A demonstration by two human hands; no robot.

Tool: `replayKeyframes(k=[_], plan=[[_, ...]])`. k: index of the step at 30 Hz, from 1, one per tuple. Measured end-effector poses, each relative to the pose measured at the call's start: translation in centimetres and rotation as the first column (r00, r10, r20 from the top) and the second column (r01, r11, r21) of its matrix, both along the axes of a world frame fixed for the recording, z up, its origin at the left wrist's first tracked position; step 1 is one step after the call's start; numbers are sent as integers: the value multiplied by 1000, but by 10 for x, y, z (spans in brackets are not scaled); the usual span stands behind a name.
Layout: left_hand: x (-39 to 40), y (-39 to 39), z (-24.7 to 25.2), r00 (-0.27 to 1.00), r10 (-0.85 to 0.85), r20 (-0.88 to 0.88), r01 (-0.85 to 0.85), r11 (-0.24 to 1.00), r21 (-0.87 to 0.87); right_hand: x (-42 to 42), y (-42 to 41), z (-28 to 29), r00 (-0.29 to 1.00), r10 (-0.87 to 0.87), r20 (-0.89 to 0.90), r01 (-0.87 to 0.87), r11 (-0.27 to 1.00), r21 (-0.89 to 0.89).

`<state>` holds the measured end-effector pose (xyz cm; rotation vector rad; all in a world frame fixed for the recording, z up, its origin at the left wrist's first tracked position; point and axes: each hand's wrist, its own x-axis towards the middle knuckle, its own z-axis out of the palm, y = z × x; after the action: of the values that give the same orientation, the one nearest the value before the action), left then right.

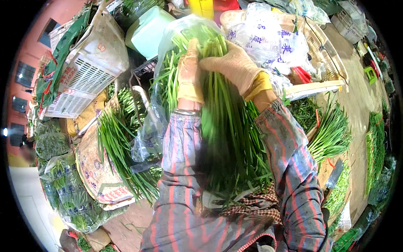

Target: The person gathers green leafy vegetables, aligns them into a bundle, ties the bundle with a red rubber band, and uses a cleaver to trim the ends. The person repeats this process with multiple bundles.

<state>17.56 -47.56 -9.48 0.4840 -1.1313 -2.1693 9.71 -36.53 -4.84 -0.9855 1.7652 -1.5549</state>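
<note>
Both hands wear tan knit gloves with yellow cuffs and meet at the upper middle of the head view. My right hand [234, 64] grips a thick bunch of long green leafy stalks [220, 104], perhaps garlic chives, near its pale ends. Against the left side of the same bunch lies my left hand [190, 71], fingers pointing away from me; whether it grips any stalks is hard to tell. The pale ends reach into a clear plastic bag [167, 34], which holds more stalks on the left. The leaves hang down towards my lap, partly blurred.
White plastic crates [91, 75] stand at the left, a pale green container [148, 31] behind them. A beige basket [327, 47] holds printed plastic bags [270, 41] at the upper right. Further bunches lie left [119, 141] and right [333, 135]. Bagged greens [69, 192] sit lower left.
</note>
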Motion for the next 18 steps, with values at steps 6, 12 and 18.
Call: replayKeyframes(k=[6,12,18], plan=[[-1,1,8,972,229,58,-198,923,-329,0,10,-11,985,-47,164,66,991,-116],[7,-24,9,982,179,60,-164,967,-193,6,10,-9,991,68,118,-46,983,-180],[-3,-47,-3,997,-81,-15,83,983,164,7,7,-4,992,-111,-54,111,994,-16]])
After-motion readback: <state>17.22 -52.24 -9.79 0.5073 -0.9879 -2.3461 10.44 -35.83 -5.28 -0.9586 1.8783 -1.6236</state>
